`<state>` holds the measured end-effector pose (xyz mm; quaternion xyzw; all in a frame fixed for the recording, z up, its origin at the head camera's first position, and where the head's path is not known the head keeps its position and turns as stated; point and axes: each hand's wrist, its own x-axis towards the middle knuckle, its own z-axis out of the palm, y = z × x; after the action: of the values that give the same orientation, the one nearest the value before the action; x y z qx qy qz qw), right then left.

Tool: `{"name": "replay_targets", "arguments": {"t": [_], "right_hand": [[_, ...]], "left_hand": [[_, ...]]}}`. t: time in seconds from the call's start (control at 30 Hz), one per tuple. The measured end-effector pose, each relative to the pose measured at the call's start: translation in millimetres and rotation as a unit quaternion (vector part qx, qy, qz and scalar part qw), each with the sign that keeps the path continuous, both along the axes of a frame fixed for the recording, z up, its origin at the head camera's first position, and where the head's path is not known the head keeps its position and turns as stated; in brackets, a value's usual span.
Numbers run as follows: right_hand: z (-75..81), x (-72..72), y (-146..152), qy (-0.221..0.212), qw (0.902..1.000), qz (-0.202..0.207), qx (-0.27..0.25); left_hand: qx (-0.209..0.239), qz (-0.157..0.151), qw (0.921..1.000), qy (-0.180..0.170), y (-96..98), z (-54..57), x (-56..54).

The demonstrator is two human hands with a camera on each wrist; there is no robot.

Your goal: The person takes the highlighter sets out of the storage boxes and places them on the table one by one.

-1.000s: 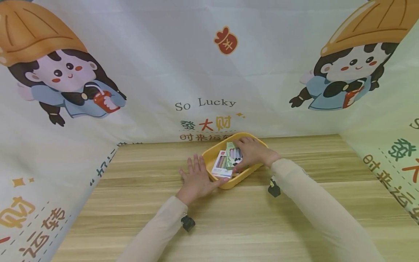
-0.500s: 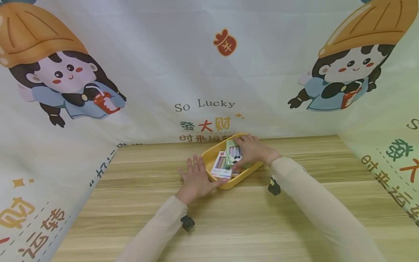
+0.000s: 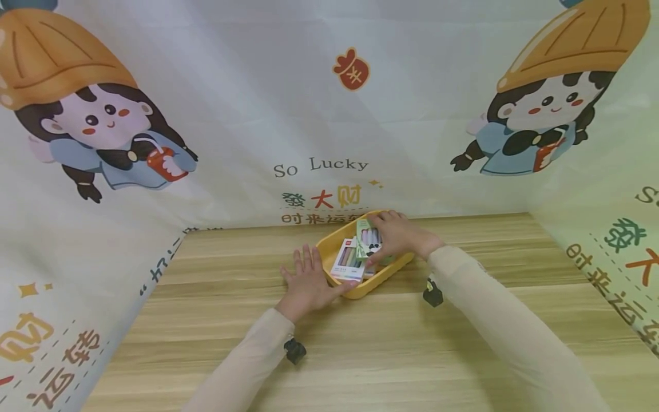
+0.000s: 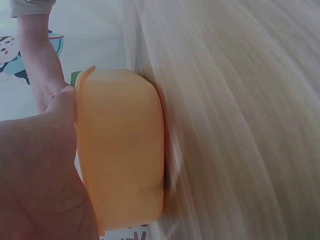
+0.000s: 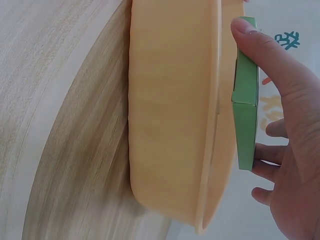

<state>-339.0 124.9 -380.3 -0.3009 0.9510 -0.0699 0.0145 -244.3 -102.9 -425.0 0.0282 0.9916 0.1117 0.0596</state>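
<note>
A yellow plastic basket [image 3: 386, 275] stands on the table near the back wall. My left hand [image 3: 308, 286] lies at its left end, fingers straight and spread, the thumb reaching over the rim. My right hand [image 3: 404, 236] grips a green panda-print box of pens [image 3: 362, 246] inside the basket, thumb at the near edge and fingers at the far one. In the right wrist view, this green box [image 5: 245, 82] sits level with the rim, partly above it. Under and left of it lies a white box of coloured pens [image 3: 341, 271], partly covered.
A wood-grain table [image 3: 350, 349] carries the basket and stretches toward the front. Printed white cloth [image 3: 237, 114] hangs behind and along both sides, close to the basket's back edge. A dark small object [image 3: 295, 350] dangles at the left wrist, another at the right [image 3: 433, 292].
The view has tilted slightly, so the scene shifts a little. Both hands, the basket and the boxes stay almost in place; the green box is slightly more upright.
</note>
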Motion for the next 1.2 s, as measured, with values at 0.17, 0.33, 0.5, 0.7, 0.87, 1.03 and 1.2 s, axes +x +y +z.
{"name": "replay_targets", "arguments": {"t": [0.17, 0.33, 0.5, 0.7, 0.87, 1.03, 1.2], "right_hand": [[0.5, 0.1, 4.6, 0.006, 1.0000, 0.000, 0.000], [3.8, -0.9, 9.9, 0.015, 0.9999, 0.000, -0.001], [9.5, 0.4, 15.4, 0.015, 0.9999, -0.001, -0.001], [13.0, 2.9, 20.8, 0.020, 0.9998, 0.005, 0.000], [16.3, 7.9, 26.3, 0.014, 0.9999, 0.002, -0.001], [19.7, 12.2, 33.0, 0.013, 0.9999, 0.000, 0.002], [20.9, 14.9, 39.8, 0.020, 0.9998, -0.001, 0.004]], "left_hand": [[0.002, 0.004, 1.0000, 0.000, 0.1, -2.1, -1.3], [-0.003, 0.007, 1.0000, -0.001, -0.4, -1.5, -3.6], [0.000, 0.005, 1.0000, 0.001, -1.0, -0.5, -4.1], [0.001, 0.002, 1.0000, 0.003, -2.0, -1.2, -2.5], [0.002, -0.005, 1.0000, 0.002, -1.2, -2.4, -2.1], [0.006, -0.005, 1.0000, 0.003, -0.6, -4.4, -2.5], [0.012, -0.005, 0.9999, 0.005, 0.1, -4.3, -2.1]]}}
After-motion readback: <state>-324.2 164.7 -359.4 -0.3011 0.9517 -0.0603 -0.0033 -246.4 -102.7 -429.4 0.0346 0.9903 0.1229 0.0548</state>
